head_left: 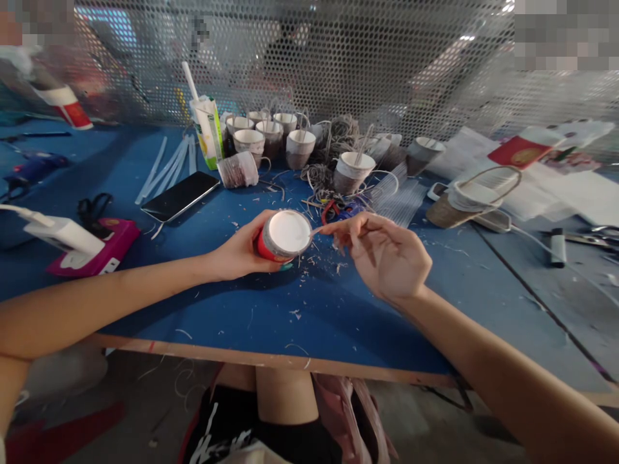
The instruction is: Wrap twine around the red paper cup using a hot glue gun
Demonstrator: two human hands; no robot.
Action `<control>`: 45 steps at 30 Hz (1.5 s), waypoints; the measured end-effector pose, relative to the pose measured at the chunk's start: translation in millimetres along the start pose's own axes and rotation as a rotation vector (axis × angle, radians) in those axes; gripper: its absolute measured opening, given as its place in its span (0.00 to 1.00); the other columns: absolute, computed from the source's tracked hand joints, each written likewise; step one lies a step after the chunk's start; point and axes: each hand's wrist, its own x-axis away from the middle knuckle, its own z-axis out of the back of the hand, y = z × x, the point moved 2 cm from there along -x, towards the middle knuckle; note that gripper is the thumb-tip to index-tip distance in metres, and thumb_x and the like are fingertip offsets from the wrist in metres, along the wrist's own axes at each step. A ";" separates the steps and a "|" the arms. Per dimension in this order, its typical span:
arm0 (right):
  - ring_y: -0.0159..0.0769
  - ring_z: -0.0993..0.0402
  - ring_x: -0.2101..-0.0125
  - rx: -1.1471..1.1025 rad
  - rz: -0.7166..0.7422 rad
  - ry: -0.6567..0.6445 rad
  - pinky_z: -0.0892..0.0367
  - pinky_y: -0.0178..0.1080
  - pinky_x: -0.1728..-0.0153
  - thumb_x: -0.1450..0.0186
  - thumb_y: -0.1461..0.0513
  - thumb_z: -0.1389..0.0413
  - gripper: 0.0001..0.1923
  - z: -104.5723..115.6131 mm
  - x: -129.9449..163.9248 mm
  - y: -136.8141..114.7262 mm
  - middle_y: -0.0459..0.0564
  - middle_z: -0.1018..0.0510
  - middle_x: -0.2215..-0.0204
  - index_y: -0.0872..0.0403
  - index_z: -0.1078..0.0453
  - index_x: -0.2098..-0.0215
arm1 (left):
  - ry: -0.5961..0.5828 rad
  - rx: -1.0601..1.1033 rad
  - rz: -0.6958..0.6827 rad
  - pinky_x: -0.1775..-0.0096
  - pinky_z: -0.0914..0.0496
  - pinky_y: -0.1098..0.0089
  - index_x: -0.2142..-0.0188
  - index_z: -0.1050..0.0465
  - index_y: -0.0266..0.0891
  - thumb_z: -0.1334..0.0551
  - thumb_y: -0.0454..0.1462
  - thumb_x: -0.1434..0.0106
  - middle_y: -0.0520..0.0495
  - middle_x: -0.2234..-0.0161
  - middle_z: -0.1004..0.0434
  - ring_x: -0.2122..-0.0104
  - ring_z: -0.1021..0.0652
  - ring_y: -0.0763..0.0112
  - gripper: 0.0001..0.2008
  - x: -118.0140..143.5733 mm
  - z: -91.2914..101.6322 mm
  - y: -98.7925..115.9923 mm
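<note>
My left hand is wrapped around a red paper cup, tilted slightly so its white round end faces me. A grey band, which looks like wound cord, runs around the cup near that end. At the cup's right edge, my right hand has its index finger and thumb close together, palm partly turned up. A short pale strand seems to show at those fingertips, too small to make out. Behind the hands, a tangle of grey cord lies beside a cord-wrapped cup.
Several wrapped cups stand at the back by a perforated metal screen. On the left are a phone, a drink carton and a magenta power strip. Clear sticks and a small basket lie right. Scraps litter the table.
</note>
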 end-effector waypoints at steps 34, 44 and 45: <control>0.25 0.49 0.77 -0.511 -0.309 -0.124 0.48 0.29 0.78 0.50 0.64 0.34 0.23 3.9 -5.5 -10.6 0.42 0.37 0.76 0.56 0.48 0.85 | 0.233 -0.677 0.223 0.37 0.40 0.46 0.39 0.48 0.32 0.29 0.46 0.51 0.29 0.39 0.37 0.38 0.33 0.44 0.46 -9.6 12.0 -22.2; 0.25 0.48 0.77 -0.444 -0.347 -0.106 0.48 0.29 0.77 0.54 0.68 0.36 0.22 3.1 -3.7 -7.4 0.44 0.34 0.74 0.57 0.49 0.86 | 0.196 -0.650 0.132 0.36 0.41 0.46 0.39 0.50 0.33 0.33 0.46 0.47 0.27 0.38 0.39 0.37 0.35 0.45 0.42 -8.7 9.0 -23.5; 0.25 0.49 0.77 -0.438 -0.346 -0.106 0.48 0.29 0.77 0.54 0.68 0.37 0.21 3.0 -3.7 -6.8 0.44 0.35 0.74 0.57 0.48 0.86 | 0.193 -0.647 0.130 0.36 0.41 0.46 0.39 0.50 0.33 0.34 0.46 0.47 0.27 0.38 0.39 0.37 0.35 0.45 0.42 -8.6 8.9 -23.3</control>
